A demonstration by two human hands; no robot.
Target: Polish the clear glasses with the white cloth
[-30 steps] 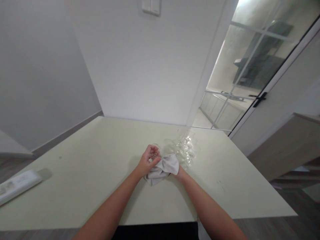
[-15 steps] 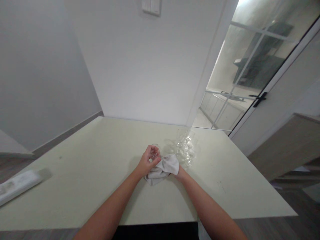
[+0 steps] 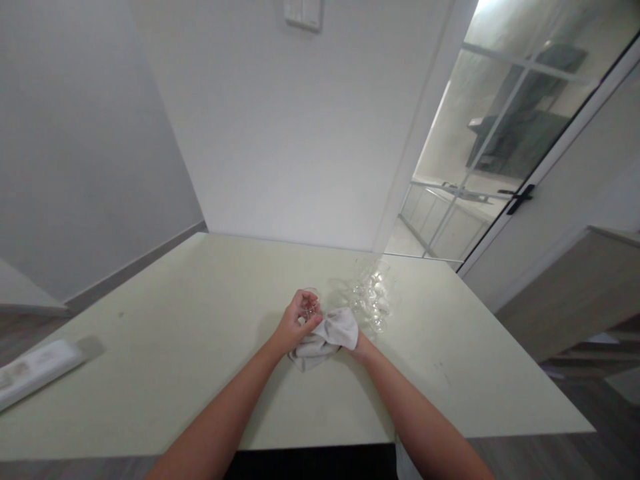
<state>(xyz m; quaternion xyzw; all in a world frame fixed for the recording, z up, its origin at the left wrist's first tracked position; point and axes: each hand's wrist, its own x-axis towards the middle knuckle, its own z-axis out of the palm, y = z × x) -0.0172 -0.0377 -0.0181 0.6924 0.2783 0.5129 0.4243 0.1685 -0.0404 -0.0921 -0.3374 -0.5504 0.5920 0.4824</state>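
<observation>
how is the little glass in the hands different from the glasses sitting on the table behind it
The small glass is gripped in the left hand and partly wrapped by the grey cloth; the cluster of glasses stands free on the table, untouched. The held one is alone and mostly hidden; the others are grouped close together and in plain view. Both are clear glass.

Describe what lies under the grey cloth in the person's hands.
The cloth covers most of the right hand and rests on the table. The left hand holds a small glass at its edge; anything else beneath is hidden.
</observation>
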